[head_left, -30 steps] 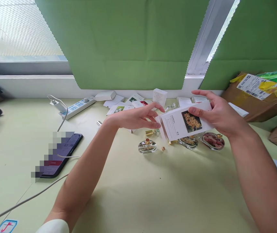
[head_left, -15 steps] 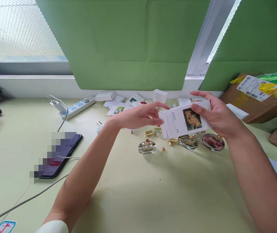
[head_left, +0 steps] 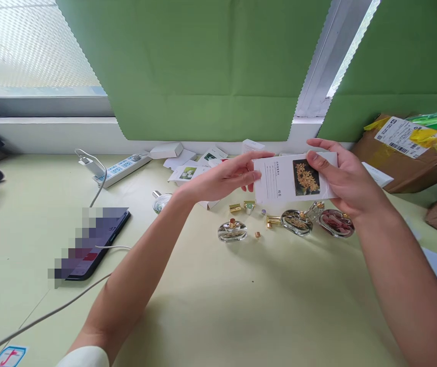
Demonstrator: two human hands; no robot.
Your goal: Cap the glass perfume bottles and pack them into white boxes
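A white perfume box (head_left: 275, 186) with a picture of yellow flowers is held up over the table, between both hands. My right hand (head_left: 344, 176) grips its right end, thumb on the front. At the left end, my left hand (head_left: 233, 176) closes thumb and fingers on the box's edge. Below the box lie a clear perfume bottle (head_left: 232, 232) without its cap, a second bottle (head_left: 297, 223) with a dark floral pattern, and a reddish bottle (head_left: 336, 223). Gold caps (head_left: 235, 208) and a small copper-coloured piece (head_left: 257, 234) lie among them.
White boxes (head_left: 166, 150) and flower-print cartons (head_left: 188, 173) lie along the back. A power strip (head_left: 122, 169) with a plugged charger stands left of them. A phone (head_left: 98, 250) with a cable lies left of my forearm. A cardboard carton (head_left: 397, 163) stands at the right.
The box has been turned level and raised slightly, moving a little right. My left fingers have closed on its left end, where a flap stood out before.
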